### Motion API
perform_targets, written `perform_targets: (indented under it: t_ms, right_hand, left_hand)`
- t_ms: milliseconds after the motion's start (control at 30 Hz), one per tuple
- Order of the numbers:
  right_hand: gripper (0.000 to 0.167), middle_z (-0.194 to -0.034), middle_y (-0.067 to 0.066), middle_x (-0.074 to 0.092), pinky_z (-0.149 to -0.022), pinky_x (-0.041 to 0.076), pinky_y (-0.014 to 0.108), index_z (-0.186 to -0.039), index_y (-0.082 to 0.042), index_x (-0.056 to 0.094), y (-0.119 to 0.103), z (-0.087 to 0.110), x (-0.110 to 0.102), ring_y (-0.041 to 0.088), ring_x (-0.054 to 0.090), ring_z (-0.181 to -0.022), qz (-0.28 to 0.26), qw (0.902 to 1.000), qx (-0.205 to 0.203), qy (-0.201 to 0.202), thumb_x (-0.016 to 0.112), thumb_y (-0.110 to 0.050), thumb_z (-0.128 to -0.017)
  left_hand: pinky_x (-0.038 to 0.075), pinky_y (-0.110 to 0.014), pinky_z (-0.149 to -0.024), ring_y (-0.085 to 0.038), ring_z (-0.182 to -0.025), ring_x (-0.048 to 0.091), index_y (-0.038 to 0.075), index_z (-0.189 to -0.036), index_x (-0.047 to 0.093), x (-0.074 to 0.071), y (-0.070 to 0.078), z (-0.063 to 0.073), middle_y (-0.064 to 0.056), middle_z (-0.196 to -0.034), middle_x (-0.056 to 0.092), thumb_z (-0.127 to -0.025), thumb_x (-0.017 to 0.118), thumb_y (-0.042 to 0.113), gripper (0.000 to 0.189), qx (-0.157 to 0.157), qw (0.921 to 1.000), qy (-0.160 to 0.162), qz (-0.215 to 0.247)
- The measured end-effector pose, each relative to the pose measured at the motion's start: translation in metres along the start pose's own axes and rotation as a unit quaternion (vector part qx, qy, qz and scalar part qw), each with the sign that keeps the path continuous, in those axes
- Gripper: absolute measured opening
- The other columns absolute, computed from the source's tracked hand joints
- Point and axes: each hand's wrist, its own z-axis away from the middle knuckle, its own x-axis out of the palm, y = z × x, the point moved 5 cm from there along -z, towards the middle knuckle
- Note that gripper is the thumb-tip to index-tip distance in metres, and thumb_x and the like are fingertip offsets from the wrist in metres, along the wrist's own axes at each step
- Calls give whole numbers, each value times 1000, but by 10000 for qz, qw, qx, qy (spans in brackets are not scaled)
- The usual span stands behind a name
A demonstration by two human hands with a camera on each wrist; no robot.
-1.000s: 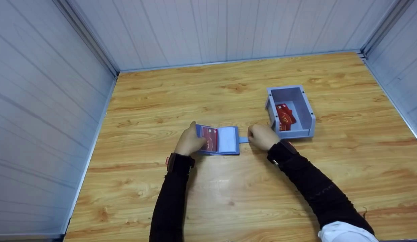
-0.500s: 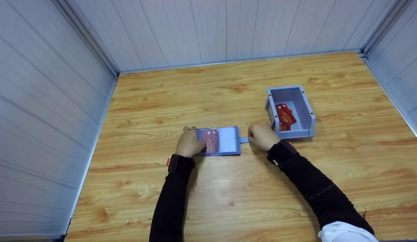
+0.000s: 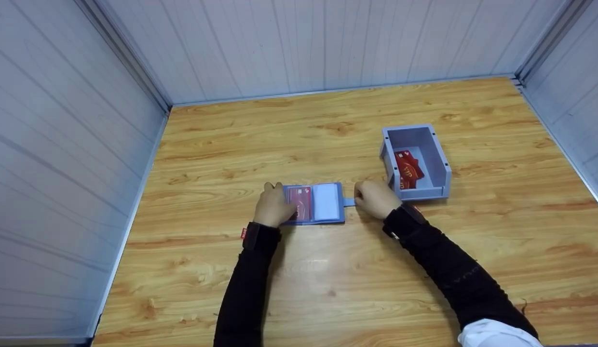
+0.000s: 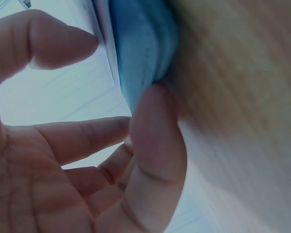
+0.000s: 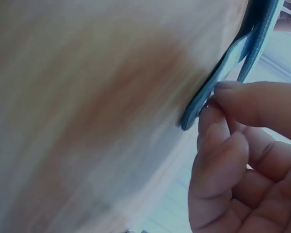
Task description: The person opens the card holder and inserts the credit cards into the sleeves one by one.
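Observation:
A blue card holder (image 3: 341, 205) lies spread open on the table, its pages showing. Under the clear sleeve on its left side is a red VIP card (image 3: 301, 198). My left hand (image 3: 274, 206) holds the holder's left edge, thumb over the card side; the left wrist view shows fingertips against the cover's blue edge (image 4: 138, 43). On the other side, my right hand (image 3: 377, 199) pinches the end of the closing strap (image 3: 349, 202). In the right wrist view, thumb and forefinger meet at this strap (image 5: 200, 104), which lies close to the table.
A grey plastic bin (image 3: 424, 193) stands just beyond the right hand, with several red cards (image 3: 408, 169) inside. Pale panel walls (image 3: 299, 48) enclose the wooden table (image 3: 328, 289) at the back and both sides.
My left hand has drawn slightly toward me along the holder's left edge, its forefinger leaving the top corner. The holder shifted a touch; the right hand kept its hold on the strap.

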Motion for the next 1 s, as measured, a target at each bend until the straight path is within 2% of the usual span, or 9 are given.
perform_targets:
  t_ms: [200, 333, 433, 567, 700, 867, 1000]
  right_hand:
    - [18, -85, 11, 69, -78, 48, 46, -89, -3, 70, -5, 2, 1, 29, 63, -80, -114, 9997, 45, 189, 65, -20, -91]
    - [24, -94, 10, 67, -80, 47, 47, -96, -4, 72, -12, 5, -1, 31, 63, -88, 77, 9983, -224, 524, 66, -26, -91]
    - [31, -107, 10, 67, -84, 49, 50, -107, -7, 72, -17, 7, -1, 32, 62, -99, 338, 9969, -411, 577, 67, -33, -91]
    - [40, -121, 9, 65, -92, 50, 52, -117, -11, 70, -20, 8, 2, 31, 59, -112, 626, 9961, -504, 351, 67, -40, -90]
    - [43, -128, 9, 64, -99, 47, 51, -121, -12, 69, -23, 8, 6, 30, 57, -119, 745, 9952, -611, 141, 67, -42, -90]
    - [46, -131, 15, 61, -110, 41, 48, -125, -4, 64, -27, 6, 12, 32, 55, -125, 588, 9938, -934, -157, 66, -35, -92]
    - [45, -129, 18, 61, -109, 43, 45, -125, 0, 63, -29, 6, 15, 32, 56, -124, 444, 9923, -1106, -340, 67, -30, -92]
  left_hand:
    - [55, -49, -83, -39, -100, 60, -7, -141, 45, 1, 1, 0, -27, -124, 49, -81, 65, 18, 68, -4, 10000, 3, -31]
    - [55, -49, -84, -40, -103, 59, -7, -139, 47, 1, 1, 0, -26, -122, 49, -80, 65, 17, 66, 2, 10000, 41, -48]
    - [54, -50, -84, -41, -103, 58, -7, -137, 49, 1, 2, 0, -26, -121, 49, -80, 65, 16, 64, 62, 9998, 117, -113]
    - [55, -49, -84, -41, -103, 57, -6, -134, 53, 1, 6, 2, -26, -121, 49, -82, 66, 17, 59, 202, 9989, 288, -321]
    - [54, -50, -85, -43, -107, 54, -5, -135, 53, 2, 9, 4, -27, -128, 46, -84, 66, 16, 57, 301, 9981, 345, -409]
    - [51, -52, -93, -46, -117, 50, -3, -136, 52, 4, 14, 6, -25, -141, 44, -85, 63, 14, 55, 523, 9971, 216, -516]
    - [44, -53, -105, -47, -127, 47, -2, -140, 49, 6, 17, 6, -23, -149, 42, -87, 60, 15, 57, 760, 9953, -28, -601]
